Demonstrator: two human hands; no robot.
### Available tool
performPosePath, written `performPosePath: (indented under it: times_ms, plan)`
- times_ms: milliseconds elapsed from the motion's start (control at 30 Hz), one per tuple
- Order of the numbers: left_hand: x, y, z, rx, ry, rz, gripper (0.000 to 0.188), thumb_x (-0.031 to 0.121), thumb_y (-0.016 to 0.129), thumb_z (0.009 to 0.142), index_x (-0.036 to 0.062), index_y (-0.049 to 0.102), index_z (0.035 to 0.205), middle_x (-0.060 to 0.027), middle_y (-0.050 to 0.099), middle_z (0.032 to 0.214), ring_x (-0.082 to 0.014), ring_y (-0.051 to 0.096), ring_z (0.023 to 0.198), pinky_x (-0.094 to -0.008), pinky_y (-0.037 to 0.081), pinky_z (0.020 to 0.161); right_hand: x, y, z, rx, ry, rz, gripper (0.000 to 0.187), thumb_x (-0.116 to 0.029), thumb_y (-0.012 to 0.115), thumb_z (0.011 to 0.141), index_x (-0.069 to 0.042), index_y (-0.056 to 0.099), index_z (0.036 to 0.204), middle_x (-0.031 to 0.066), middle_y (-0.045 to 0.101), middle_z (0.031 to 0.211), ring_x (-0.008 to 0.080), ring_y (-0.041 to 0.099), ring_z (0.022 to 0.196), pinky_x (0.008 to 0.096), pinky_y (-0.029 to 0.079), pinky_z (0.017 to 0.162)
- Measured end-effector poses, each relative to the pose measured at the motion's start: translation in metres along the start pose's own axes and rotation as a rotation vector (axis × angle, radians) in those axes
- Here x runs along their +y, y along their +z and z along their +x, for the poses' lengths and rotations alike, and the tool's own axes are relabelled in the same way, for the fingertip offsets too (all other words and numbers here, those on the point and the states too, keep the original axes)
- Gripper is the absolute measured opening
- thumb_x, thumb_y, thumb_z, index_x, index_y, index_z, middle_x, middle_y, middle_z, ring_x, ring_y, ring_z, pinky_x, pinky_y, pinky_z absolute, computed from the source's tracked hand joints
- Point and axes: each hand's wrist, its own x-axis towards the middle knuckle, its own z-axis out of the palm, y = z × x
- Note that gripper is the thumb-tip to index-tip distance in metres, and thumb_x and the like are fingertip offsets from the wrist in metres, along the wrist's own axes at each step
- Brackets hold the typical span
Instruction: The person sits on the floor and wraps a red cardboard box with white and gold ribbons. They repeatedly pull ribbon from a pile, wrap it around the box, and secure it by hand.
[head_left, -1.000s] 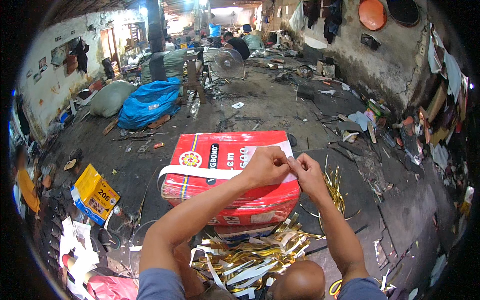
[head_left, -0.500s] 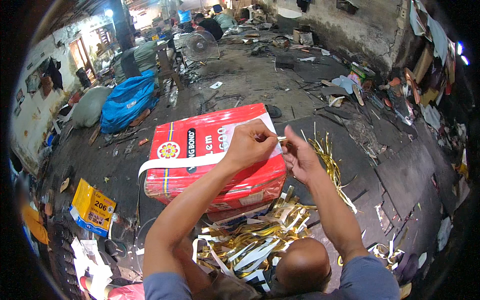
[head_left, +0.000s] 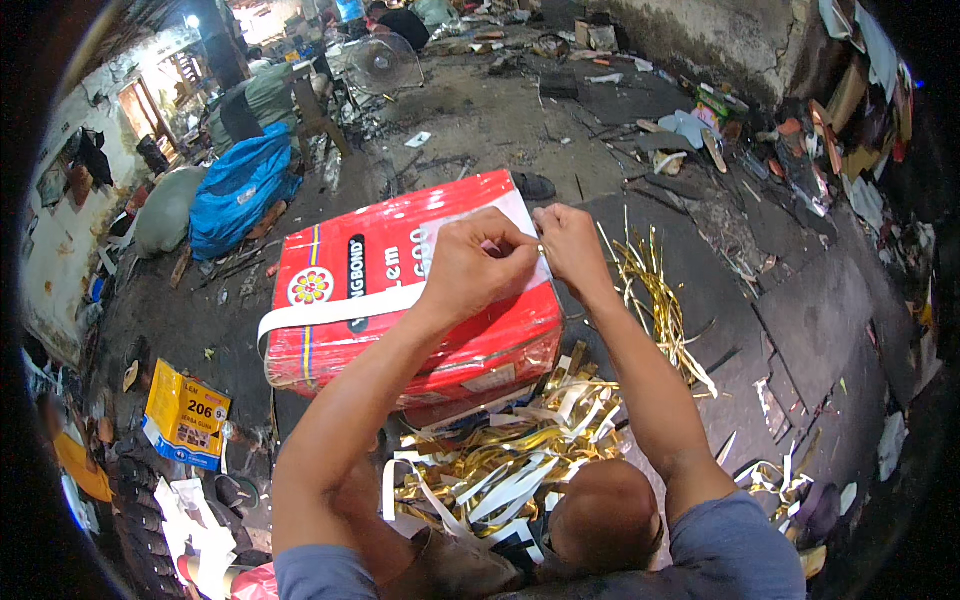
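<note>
A red glue carton (head_left: 450, 345) wrapped in clear film stands in front of me. Across its top runs a long white strip (head_left: 335, 312), its far left part drooping over the carton's edge and its other end passing under my left hand (head_left: 478, 265). The fingers of that hand are pinched together above the carton. Close by, at the carton's right edge, my right hand (head_left: 575, 248) has its fingers curled shut. A tiny gold-coloured bit shows between the two hands; the fingers hide most of what they grip.
Loose gold and white strips (head_left: 520, 485) pile up between the carton and my body. A bundle of gold strips (head_left: 650, 290) lies right of the carton. Left are a yellow box (head_left: 187, 415) and a blue sack (head_left: 235, 200). Scraps and a fan (head_left: 383, 65) are farther off.
My right hand has turned and its fingers, spread before, are now curled shut near my left hand. The left hand keeps its pinch. The whole view has shifted slightly.
</note>
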Motion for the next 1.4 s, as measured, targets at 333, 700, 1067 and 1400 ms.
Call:
performPosePath:
  times_ms: [333,700,1067,1400]
  plan:
    - [0.006,-0.001,0.001,-0.015,-0.013,0.055,0.005,0.005,0.077,0.086,0.0007,0.078,0.088,-0.0042,0.071,0.087,-0.0077,0.065,0.076,-0.0243,0.052,0.064,0.073,0.028,-0.016,0.058,0.033,0.041,0.038,-0.028,0.058,0.1,0.006,0.069,0.087,0.0293,0.068,0.084,0.0435,0.069,0.08,0.049,0.049,0.072]
    - [-0.001,0.004,0.002,0.01,0.025,0.027,0.004,0.005,0.077,0.085,0.0006,0.078,0.086,-0.0039,0.071,0.082,-0.0079,0.063,0.068,-0.0239,0.049,0.058,0.114,0.037,-0.035,0.064,0.113,0.069,0.036,-0.026,0.06,0.1,0.006,0.066,0.085,0.0263,0.067,0.079,0.0382,0.065,0.074,0.0485,0.047,0.072]
    - [0.003,-0.001,0.003,0.01,0.001,0.017,0.008,0.008,0.078,0.083,0.0009,0.079,0.085,-0.0043,0.072,0.079,-0.0081,0.064,0.068,-0.0249,0.051,0.062,0.184,0.057,-0.062,0.031,0.215,-0.038,0.036,-0.026,0.059,0.101,0.006,0.067,0.089,0.0278,0.068,0.084,0.0433,0.067,0.081,0.0504,0.049,0.077]
    - [-0.004,-0.004,-0.002,0.02,-0.109,-0.07,0.01,0.008,0.079,0.083,-0.0011,0.076,0.083,-0.0032,0.071,0.08,-0.0063,0.062,0.069,-0.024,0.049,0.062,0.289,0.066,-0.119,-0.091,0.246,-0.435,0.028,-0.022,0.055,0.096,0.001,0.07,0.087,0.0271,0.069,0.106,0.0452,0.066,0.104,0.0579,0.051,0.085]
